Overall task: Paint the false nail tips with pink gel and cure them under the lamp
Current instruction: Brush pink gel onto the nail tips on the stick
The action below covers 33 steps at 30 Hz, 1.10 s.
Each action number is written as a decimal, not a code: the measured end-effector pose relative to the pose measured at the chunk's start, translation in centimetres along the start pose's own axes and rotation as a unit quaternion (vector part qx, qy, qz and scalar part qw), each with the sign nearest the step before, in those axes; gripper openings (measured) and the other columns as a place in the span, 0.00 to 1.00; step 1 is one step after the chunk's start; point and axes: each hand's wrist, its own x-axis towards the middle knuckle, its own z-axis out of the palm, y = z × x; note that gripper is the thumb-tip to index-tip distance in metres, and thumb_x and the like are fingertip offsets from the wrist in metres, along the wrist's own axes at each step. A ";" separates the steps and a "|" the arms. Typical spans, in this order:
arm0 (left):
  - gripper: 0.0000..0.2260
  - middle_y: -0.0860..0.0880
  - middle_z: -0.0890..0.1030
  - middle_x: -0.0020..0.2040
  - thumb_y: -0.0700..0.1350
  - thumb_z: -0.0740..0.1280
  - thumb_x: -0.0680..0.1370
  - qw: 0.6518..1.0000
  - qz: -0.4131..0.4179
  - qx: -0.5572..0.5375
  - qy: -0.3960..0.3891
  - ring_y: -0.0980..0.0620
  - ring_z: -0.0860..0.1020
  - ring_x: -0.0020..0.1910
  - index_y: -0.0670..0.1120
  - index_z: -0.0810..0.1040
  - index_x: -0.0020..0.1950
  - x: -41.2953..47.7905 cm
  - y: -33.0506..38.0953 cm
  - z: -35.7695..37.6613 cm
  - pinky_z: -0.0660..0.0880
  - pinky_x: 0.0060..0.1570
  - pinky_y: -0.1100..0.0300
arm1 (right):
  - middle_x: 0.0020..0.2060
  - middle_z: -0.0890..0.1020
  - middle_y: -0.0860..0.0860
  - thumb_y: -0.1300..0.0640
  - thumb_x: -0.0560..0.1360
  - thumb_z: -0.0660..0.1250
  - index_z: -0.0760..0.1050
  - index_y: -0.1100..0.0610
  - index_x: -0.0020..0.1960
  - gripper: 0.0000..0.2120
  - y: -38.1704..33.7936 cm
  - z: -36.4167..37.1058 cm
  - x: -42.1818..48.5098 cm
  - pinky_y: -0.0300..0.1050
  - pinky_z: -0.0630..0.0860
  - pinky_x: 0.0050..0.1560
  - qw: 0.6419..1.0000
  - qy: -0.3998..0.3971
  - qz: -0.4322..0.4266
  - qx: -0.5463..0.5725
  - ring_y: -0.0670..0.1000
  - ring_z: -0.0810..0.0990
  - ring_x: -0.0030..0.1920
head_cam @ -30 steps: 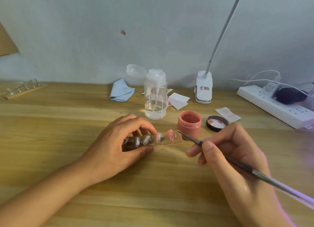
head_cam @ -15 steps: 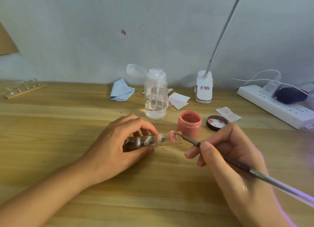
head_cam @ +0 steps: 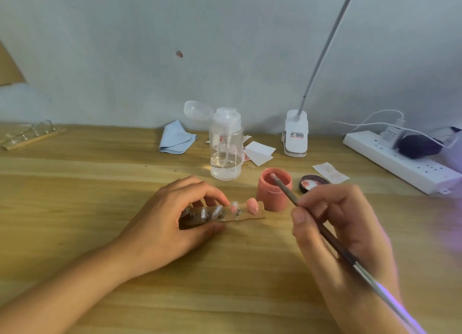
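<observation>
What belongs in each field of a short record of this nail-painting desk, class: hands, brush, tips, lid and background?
Left hand: holds the strip of nail tips
Right hand: grips the brush
Brush tip: at the mouth of the open pink gel jar
Tips: end tip pink, next tip partly pink, others clear
Lid: off, right of the jar
Behind: pump bottle, lamp base

- A clear pump bottle (head_cam: 226, 156), cap flipped open, stood on the wooden worktop (head_cam: 75, 196).
- A folded blue cloth (head_cam: 176, 139) lay just beside it.
- A white power strip (head_cam: 375, 148) sat at far right.
</observation>
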 end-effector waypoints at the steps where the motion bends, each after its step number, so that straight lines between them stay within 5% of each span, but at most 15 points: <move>1: 0.14 0.60 0.78 0.47 0.49 0.78 0.70 1.000 -0.008 -0.003 -0.004 0.56 0.78 0.48 0.60 0.81 0.52 0.0 0.0 0.0 0.70 0.44 0.69 | 0.35 0.79 0.44 0.61 0.71 0.67 0.74 0.49 0.44 0.07 0.0 0.1 -0.1 0.33 0.72 0.41 1.000 0.002 -0.002 -0.013 0.47 0.77 0.35; 5: 0.14 0.60 0.80 0.48 0.48 0.79 0.69 0.999 -0.043 -0.030 -0.007 0.55 0.78 0.47 0.58 0.83 0.52 0.2 -0.2 0.2 0.72 0.45 0.66 | 0.39 0.84 0.49 0.62 0.73 0.65 0.79 0.52 0.48 0.08 0.3 -0.6 0.4 0.29 0.73 0.46 1.000 0.007 0.016 0.018 0.45 0.82 0.44; 9: 0.14 0.63 0.81 0.47 0.48 0.79 0.69 0.996 -0.060 -0.055 -0.019 0.60 0.79 0.47 0.58 0.82 0.51 0.3 -0.2 0.0 0.71 0.44 0.70 | 0.36 0.82 0.56 0.71 0.77 0.63 0.76 0.59 0.47 0.08 -0.1 -1.0 0.5 0.32 0.73 0.40 0.997 0.025 0.041 0.059 0.43 0.79 0.35; 12: 0.14 0.63 0.82 0.48 0.49 0.79 0.68 0.996 -0.066 -0.060 -0.023 0.60 0.79 0.49 0.59 0.81 0.50 0.2 -0.2 -0.1 0.72 0.46 0.70 | 0.35 0.84 0.55 0.68 0.77 0.64 0.71 0.58 0.48 0.06 -0.7 -1.4 1.5 0.35 0.73 0.36 0.993 0.066 0.081 0.062 0.45 0.77 0.33; 15: 0.13 0.63 0.82 0.47 0.50 0.79 0.68 0.995 -0.075 -0.059 -0.014 0.60 0.79 0.48 0.62 0.81 0.48 0.3 -0.2 -0.1 0.71 0.46 0.70 | 0.33 0.85 0.51 0.63 0.76 0.67 0.72 0.59 0.44 0.04 -1.1 -2.0 4.2 0.33 0.74 0.34 0.992 0.041 0.121 0.017 0.42 0.78 0.31; 19: 0.13 0.64 0.82 0.45 0.51 0.80 0.67 0.993 -0.094 -0.066 -0.011 0.61 0.79 0.46 0.60 0.82 0.47 0.2 -0.1 -0.1 0.71 0.44 0.71 | 0.30 0.84 0.48 0.57 0.71 0.67 0.74 0.54 0.42 0.03 -0.8 -2.2 7.3 0.48 0.75 0.37 0.978 -0.007 0.178 -0.106 0.46 0.78 0.30; 24: 0.16 0.63 0.82 0.45 0.55 0.81 0.64 0.990 -0.110 -0.080 -0.034 0.60 0.79 0.45 0.60 0.81 0.48 0.2 -0.2 0.0 0.73 0.45 0.69 | 0.29 0.83 0.45 0.53 0.70 0.67 0.75 0.52 0.38 0.04 0.3 -1.4 8.1 0.44 0.70 0.34 0.953 -0.050 0.185 -0.235 0.46 0.78 0.32; 30: 0.17 0.64 0.81 0.45 0.59 0.80 0.63 0.991 -0.110 -0.059 -0.045 0.60 0.78 0.45 0.61 0.80 0.48 0.3 -0.2 0.0 0.74 0.46 0.66 | 0.32 0.83 0.50 0.52 0.72 0.70 0.76 0.53 0.38 0.07 1.3 -0.4 8.4 0.48 0.77 0.43 0.927 -0.092 0.223 -0.287 0.52 0.81 0.40; 33: 0.18 0.61 0.80 0.44 0.63 0.77 0.62 0.994 -0.096 -0.035 -0.038 0.57 0.78 0.44 0.57 0.81 0.46 0.3 -0.2 0.0 0.73 0.43 0.66 | 0.32 0.83 0.49 0.52 0.72 0.69 0.75 0.51 0.41 0.04 1.2 -0.7 8.3 0.46 0.74 0.36 0.934 -0.082 0.209 -0.279 0.48 0.80 0.37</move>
